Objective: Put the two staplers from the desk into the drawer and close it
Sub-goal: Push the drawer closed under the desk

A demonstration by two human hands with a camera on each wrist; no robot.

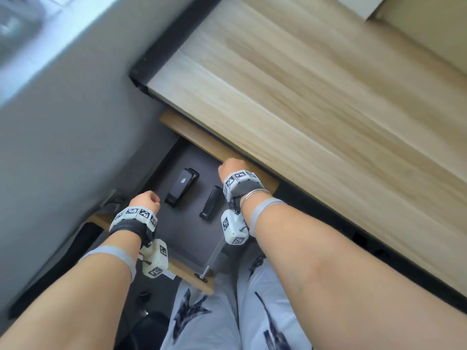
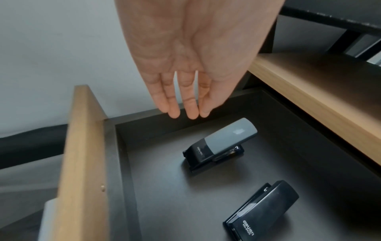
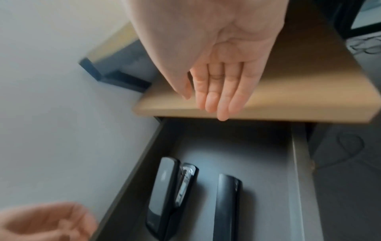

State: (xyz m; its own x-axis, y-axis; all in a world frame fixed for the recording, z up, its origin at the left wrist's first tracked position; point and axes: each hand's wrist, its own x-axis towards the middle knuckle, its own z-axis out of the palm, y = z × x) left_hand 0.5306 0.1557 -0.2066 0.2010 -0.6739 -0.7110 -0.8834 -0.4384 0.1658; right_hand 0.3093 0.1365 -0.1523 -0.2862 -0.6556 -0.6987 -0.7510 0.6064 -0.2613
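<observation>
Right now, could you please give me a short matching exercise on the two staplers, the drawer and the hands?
Things:
1. grey-topped stapler
2. all-black stapler
3. drawer
4. left hand

States:
A. pulled out, open
B. empty, fingers straight
C. lies in the drawer on the left-hand side
D. lies in the drawer on the right-hand side

Pairs: 1-C, 2-D, 3-A, 4-B
</observation>
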